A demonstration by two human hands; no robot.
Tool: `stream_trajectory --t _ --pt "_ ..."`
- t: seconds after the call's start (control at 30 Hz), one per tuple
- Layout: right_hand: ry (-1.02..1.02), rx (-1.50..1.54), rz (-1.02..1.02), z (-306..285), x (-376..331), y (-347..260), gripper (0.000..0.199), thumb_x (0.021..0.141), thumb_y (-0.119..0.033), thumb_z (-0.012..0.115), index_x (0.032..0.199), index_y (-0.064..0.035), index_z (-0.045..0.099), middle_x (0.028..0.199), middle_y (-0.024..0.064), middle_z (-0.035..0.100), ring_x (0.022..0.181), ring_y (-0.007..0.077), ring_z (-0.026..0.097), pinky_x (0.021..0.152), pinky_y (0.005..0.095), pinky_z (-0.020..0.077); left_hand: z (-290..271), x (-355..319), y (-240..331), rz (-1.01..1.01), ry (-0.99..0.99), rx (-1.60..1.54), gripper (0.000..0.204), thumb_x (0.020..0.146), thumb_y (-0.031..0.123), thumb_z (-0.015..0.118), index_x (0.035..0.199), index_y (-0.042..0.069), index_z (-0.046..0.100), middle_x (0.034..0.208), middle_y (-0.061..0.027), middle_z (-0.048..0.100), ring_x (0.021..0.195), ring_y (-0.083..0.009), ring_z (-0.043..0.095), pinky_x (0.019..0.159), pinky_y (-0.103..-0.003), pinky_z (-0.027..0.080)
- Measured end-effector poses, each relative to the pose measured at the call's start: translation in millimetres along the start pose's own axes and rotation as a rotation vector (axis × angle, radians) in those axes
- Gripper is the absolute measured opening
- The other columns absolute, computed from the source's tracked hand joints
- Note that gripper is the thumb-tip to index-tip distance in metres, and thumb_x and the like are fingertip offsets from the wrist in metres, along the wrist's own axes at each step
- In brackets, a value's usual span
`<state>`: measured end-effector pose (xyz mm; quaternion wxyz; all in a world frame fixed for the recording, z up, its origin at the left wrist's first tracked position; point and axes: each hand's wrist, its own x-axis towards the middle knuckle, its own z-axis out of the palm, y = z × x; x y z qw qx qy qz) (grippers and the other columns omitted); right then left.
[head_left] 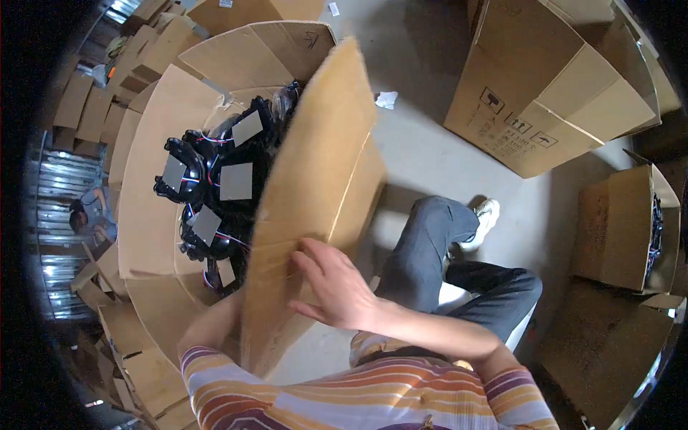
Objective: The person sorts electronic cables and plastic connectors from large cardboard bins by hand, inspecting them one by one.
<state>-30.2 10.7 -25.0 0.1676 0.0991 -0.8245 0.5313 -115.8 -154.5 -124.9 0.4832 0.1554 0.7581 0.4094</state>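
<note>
A large open cardboard box (161, 161) stands to my left, its near flap (308, 165) raised toward me. My right hand (333, 283) lies against the outer face of that flap, fingers extended and apart, gripping nothing. My left forearm (215, 319) reaches into the box behind the flap, so my left hand is hidden there. Inside the box lie several black plastic parts (188, 172) with flat grey panels (236, 181) and thin red, blue and white wires. What my left hand touches cannot be seen.
At the upper right stands another tall open carton (530, 86). A smaller box (616, 226) with dark contents is at the right. Stacked cartons (161, 46) fill the far left, where another person (97, 211) is. White scraps (386, 99) lie on the floor.
</note>
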Motion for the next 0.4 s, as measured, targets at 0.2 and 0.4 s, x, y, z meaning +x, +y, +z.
stream_trajectory --t 0.2,0.4 --pt "0.059 -0.007 -0.028 -23 -27 28 0.034 0.066 -0.019 0.057 0.089 0.0018 0.044 0.086 0.0172 0.043 0.078 0.031 0.044 0.068 0.0386 0.0388 54 15 -11 0.573 0.023 0.412 0.032 0.086 0.019 0.031 0.109 0.001 0.043 0.105 -0.0203 0.046 0.101 -0.0293 0.044 0.086 -0.033 0.033" --pt "0.025 -0.006 0.13 -53 -76 26 0.042 0.067 -0.024 0.059 0.098 0.0008 0.043 0.107 0.0191 0.042 0.093 0.0336 0.045 0.078 0.0388 0.038 74 27 -15 0.178 -0.214 0.328 0.032 0.084 0.017 0.032 0.112 0.002 0.038 0.111 -0.0228 0.042 0.105 -0.0324 0.039 0.087 -0.036 0.032"
